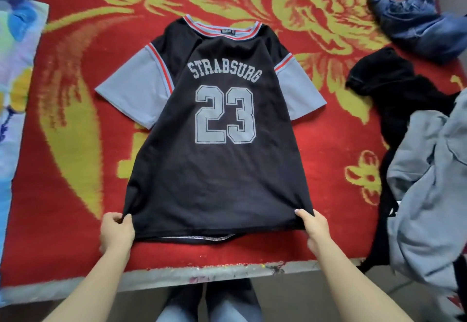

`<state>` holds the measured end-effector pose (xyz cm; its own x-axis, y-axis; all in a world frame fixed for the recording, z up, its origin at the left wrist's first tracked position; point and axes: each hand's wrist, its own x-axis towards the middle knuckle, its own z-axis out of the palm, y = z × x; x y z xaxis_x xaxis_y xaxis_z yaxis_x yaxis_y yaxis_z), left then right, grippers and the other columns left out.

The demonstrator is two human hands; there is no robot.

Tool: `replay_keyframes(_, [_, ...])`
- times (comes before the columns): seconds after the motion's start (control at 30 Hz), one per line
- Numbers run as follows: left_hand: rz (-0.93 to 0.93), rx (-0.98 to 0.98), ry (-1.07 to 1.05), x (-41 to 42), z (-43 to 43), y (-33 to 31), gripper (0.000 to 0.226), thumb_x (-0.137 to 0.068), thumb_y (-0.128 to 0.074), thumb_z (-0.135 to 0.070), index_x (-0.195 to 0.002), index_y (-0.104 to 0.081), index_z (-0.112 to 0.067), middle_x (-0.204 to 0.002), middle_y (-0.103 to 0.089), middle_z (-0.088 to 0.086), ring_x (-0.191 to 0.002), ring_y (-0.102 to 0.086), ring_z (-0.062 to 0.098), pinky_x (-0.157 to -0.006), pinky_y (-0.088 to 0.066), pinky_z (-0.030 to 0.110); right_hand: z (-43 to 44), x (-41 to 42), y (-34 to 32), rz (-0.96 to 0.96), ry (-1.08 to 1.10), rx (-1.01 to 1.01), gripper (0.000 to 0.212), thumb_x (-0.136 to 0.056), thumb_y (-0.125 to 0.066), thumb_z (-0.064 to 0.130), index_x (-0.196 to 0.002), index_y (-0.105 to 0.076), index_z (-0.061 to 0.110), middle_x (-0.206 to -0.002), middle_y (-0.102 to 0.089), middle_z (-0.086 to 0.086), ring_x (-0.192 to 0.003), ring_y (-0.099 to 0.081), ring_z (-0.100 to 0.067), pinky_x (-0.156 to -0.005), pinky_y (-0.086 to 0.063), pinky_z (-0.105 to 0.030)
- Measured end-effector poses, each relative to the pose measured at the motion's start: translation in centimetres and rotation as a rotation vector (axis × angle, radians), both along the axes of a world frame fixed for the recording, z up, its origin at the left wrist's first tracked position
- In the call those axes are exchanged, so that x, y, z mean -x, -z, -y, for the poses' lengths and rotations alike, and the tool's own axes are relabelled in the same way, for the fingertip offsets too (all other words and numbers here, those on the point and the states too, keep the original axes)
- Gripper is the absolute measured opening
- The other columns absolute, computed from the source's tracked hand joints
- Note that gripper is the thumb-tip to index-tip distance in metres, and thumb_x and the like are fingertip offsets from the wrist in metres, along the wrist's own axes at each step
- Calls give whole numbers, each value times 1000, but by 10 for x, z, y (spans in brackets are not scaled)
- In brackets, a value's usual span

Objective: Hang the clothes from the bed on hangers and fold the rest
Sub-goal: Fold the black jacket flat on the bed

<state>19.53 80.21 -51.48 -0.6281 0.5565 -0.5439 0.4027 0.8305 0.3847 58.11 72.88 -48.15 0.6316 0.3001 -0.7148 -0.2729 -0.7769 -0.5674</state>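
A black jersey [214,170] with grey sleeves, "STRABSURG" and "23" on it lies spread face up on the red and yellow bed cover [75,145], collar away from me. My left hand [116,229] pinches the hem's left corner. My right hand [316,228] grips the hem's right corner. The hem is lifted slightly near the bed's front edge.
A crumpled pair of blue jeans [417,23] lies at the far right. A black garment [389,89] and a grey hoodie [429,190] are heaped at the right edge. A patterned blue pillow [15,69] lies along the left side.
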Motion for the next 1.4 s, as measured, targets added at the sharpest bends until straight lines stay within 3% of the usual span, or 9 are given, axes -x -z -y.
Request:
replay_keyframes(0.13, [174,-102,-108,22,21,-16,17,-85,-62,1,-101,-60,0,-114,-59,24,-102,-55,37,-84,-43,42,21,-15,-15,114,167,-11,13,-84,-60,-3,-80,-51,5,-72,-49,-7,-61,-44,-19,-45,-43,-18])
replay_keyframes(0.3, [409,-13,-150,26,63,-20,29,-83,-55,15,-104,-56,-4,-116,-59,23,-96,-56,31,-82,-43,42,46,-15,-21,301,203,83,34,-81,-62,-9,-114,-53,-7,-100,-56,-16,-87,-49,-23,-74,-37,-31])
replay_keyframes(0.37, [388,17,-128,18,82,-17,34,-80,-53,20,-109,-56,1,-115,-59,24,-92,-52,25,-77,-39,35,55,-14,-19,343,150,196,33,-80,-60,-12,-113,-55,-8,-110,-60,-22,-91,-54,-28,-79,-41,-34])
replay_keyframes(0.47, [316,70,-84,6,99,-16,40,-78,-46,24,-113,-52,7,-115,-58,30,-93,-52,31,-74,-41,37,61,-14,-18,419,-147,492,38,-81,-56,-4,-119,-52,0,-122,-52,-28,-110,-51,-39,-94,-39,-39])
replay_keyframes(0.57, [46,198,74,-4,99,-19,50,-78,-54,9,-127,-47,-4,-124,-50,27,-116,-43,38,-96,-34,47,51,-8,-18,408,-355,660,61,-80,-66,16,-134,-39,13,-133,-37,-24,-121,-40,-39,-99,-34,-41])
replay_keyframes(0.67, [-156,151,241,-28,81,-29,57,-78,-64,-7,-132,-45,-13,-134,-39,22,-124,-30,36,-100,-26,52,22,-10,-13,463,-491,584,65,-82,-66,29,-138,-36,18,-136,-35,-19,-126,-33,-36,-101,-32,-45])
replay_keyframes(1.03, [-150,57,460,-129,-17,-33,56,-87,-57,-15,-140,-37,-11,-146,-30,16,-133,-20,35,-105,-24,51,-108,-71,4,376,-604,237,53,-88,-57,31,-135,-39,11,-136,-37,-16,-123,-40,-34,-100,-38,-40])
replay_keyframes(1.2, [-164,39,607,-166,-58,-23,60,-89,-56,-18,-144,-32,-13,-152,-22,13,-136,-15,32,-107,-24,50,-171,-111,19,214,-299,36,68,-87,-62,29,-141,-31,4,-139,-42,-12,-124,-44,-30,-95,-38,-35])
replay_keyframes(1.4, [-152,10,650,-202,-99,-15,60,-89,-53,-17,-144,-30,-13,-154,-20,11,-136,-15,31,-106,-24,51,-236,-115,29,42,147,-72,52,-81,-70,20,-123,-47,-1,-120,-55,-17,-90,-55,-28,-71,-45,-33])
